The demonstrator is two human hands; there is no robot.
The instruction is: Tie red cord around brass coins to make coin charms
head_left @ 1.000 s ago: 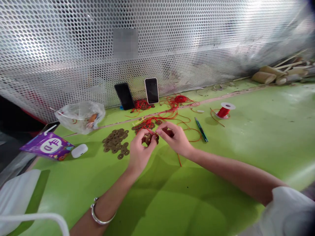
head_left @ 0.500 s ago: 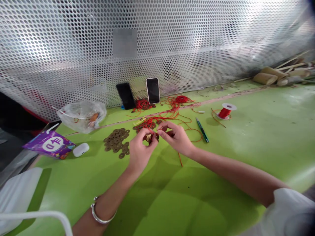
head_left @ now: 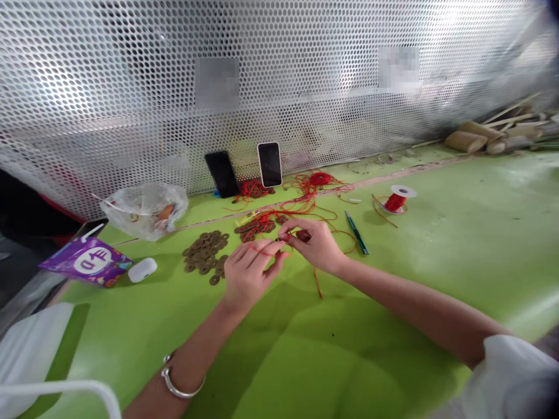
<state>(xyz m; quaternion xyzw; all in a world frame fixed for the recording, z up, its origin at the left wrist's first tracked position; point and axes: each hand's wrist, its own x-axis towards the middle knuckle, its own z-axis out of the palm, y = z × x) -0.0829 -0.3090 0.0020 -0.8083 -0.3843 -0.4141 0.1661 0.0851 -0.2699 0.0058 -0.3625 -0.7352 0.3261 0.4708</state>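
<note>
**Soft red cord at the fingertips**

A thin, soft-looking red cord lies across the fingers of the left hand, over the middle of the shiny green table. Some red cord also shows at the tips of the right hand. The right hand has its thumb and first finger pinched together on it. The left hand is partly open, with the fingers close together and the thumb a little apart. I cannot tell if it grips anything.

The cord looks light and floppy, so it should bend easily without breaking. It may slide, so a tight pinch close to its end seems best.

Just left of the left hand is a pile of flat, round brown coins with holes. They look hard, and the rim seems the best place to hold one. On the far side of the hands, a messy red cord tangle lies over more coins. To the right are a slim green pen-shaped tool and a white spool of red cord.
</note>
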